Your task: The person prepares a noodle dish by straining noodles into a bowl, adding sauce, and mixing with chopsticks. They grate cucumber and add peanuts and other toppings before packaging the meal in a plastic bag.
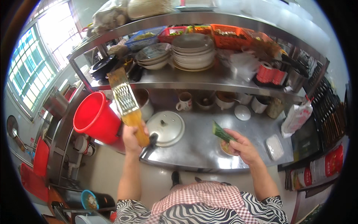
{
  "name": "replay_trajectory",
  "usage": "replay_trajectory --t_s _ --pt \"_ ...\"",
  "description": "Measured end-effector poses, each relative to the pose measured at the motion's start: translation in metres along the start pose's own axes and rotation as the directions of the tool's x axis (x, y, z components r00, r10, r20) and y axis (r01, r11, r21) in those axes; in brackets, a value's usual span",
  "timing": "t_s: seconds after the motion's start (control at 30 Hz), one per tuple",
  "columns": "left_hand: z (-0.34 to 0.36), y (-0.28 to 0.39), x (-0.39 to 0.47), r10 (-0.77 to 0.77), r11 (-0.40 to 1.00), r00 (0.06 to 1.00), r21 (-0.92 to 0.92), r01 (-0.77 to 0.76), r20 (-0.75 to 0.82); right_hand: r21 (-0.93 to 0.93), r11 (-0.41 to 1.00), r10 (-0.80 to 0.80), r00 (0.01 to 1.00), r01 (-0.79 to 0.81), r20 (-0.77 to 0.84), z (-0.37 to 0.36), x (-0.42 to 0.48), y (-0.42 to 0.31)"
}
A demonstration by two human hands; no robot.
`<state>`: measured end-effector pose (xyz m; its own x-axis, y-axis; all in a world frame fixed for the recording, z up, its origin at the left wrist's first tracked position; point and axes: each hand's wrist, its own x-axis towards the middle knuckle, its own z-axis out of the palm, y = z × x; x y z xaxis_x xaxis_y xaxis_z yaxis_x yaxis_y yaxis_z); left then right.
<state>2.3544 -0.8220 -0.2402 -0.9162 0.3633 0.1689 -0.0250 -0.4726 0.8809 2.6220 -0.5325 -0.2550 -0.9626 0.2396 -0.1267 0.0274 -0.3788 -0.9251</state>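
My left hand [133, 138] is closed around the yellow handle of a grater [127, 100], raised upright left of the round metal lid on the steel table. Its metal grating face shows wavy ridges. In my right hand [240, 145] is a piece of cucumber [222, 132], pinched between thumb and fingers, its cut end pointing up and left. Partly hidden beneath that hand, a bowl [224, 148] with yellowish contents stands on the table. The grater and the cucumber are well apart.
A metal lid [165, 128] lies on the steel table [201, 134]. A red bucket [96, 117] stands at the left. Behind are a mug [184, 101], several pots and a small white dish [242, 112]. The shelf above holds stacked plates [193, 53] and baskets. A white box [274, 147] lies right.
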Motion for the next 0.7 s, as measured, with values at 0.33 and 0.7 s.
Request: replay_trajectory --t_s 0.33,0.7 --pt "-0.087 0.112 0.256 0.019 0.862 0.999 0.507 -0.035 0.037 -0.174 0.975 -0.094 0.967 0.137 0.236 0.220 0.320 -0.074" --pt "-0.114 0.091 0.290 0.166 0.629 0.984 0.761 -0.160 0.070 -0.214 0.936 -0.082 0.766 0.278 0.637 0.270 0.353 -0.039"
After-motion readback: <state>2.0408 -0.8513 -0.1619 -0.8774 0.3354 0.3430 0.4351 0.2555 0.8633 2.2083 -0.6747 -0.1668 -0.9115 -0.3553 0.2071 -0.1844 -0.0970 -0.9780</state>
